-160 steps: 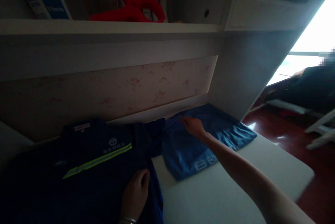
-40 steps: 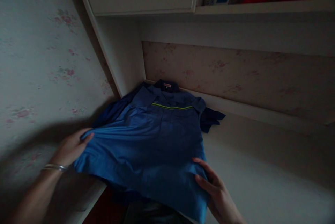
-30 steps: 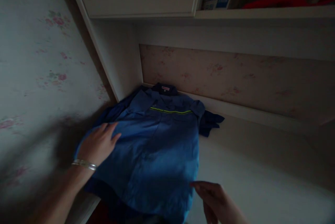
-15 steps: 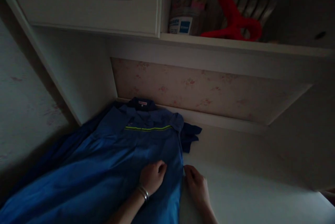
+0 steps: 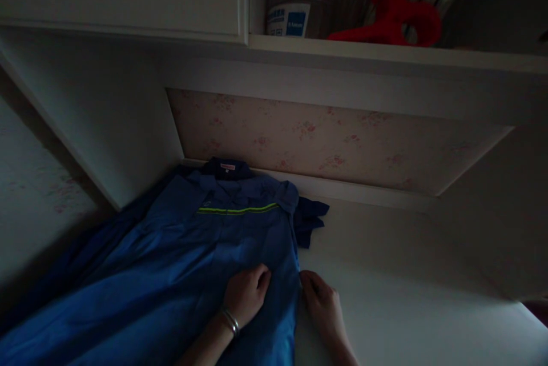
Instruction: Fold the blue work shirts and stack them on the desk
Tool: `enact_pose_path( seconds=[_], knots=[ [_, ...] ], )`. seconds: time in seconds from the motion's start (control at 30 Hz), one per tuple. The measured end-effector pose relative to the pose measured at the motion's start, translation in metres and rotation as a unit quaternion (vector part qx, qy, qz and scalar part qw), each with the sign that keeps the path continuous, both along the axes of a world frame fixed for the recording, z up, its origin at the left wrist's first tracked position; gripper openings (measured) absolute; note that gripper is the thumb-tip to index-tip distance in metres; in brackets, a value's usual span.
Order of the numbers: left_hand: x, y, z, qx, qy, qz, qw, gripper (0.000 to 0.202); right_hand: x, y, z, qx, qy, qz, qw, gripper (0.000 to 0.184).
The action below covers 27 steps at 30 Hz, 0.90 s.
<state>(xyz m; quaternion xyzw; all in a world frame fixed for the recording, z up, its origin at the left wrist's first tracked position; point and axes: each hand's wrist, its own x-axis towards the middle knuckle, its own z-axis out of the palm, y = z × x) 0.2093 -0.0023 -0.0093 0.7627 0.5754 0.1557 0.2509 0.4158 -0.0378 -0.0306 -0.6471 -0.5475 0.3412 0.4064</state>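
From the head camera, the scene is dim, and the lower part of the blue work shirt [image 5: 184, 274] runs out of the frame at the bottom and left. It lies spread on the white tabletop [image 5: 402, 274], with a yellow-green stripe across its chest, and covers most of a navy garment [image 5: 308, 223]; that one's labelled collar shows behind, its sleeve sticks out at the right, and the label is too small to read. The left hand [image 5: 247, 294], a silvery bracelet [image 5: 231, 321] at its wrist, rests on the shirt with fingers curled in; whether cloth is caught inside cannot be told. The right hand [image 5: 323, 300] pinches the shirt's side edge between thumb and forefinger, its other fingers folded out of sight. Both forearms are cut off below.

Above, a shelf [image 5: 385, 53] overhangs the back of the tabletop, bearing a labelled clear jar [image 5: 285, 17] and a red plastic piece [image 5: 391, 9] with a ring-shaped opening; the latter partly blocks dark upright items that are hard to make out. A cabinet door [image 5: 149, 0] is cropped at upper left. Floral wallpaper [image 5: 308, 132] shows behind the shirt, between side panels.
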Motion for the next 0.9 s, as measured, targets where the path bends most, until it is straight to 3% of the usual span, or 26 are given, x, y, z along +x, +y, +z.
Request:
enact_pose_path(
  seconds=[0.9],
  knots=[
    [0.0004,-0.0003,0.0023,0.005,0.009,0.000,1.000,0.027,0.0001,0.0001,-0.0010,-0.002,-0.010,-0.005,1.000,0.044]
  ],
)
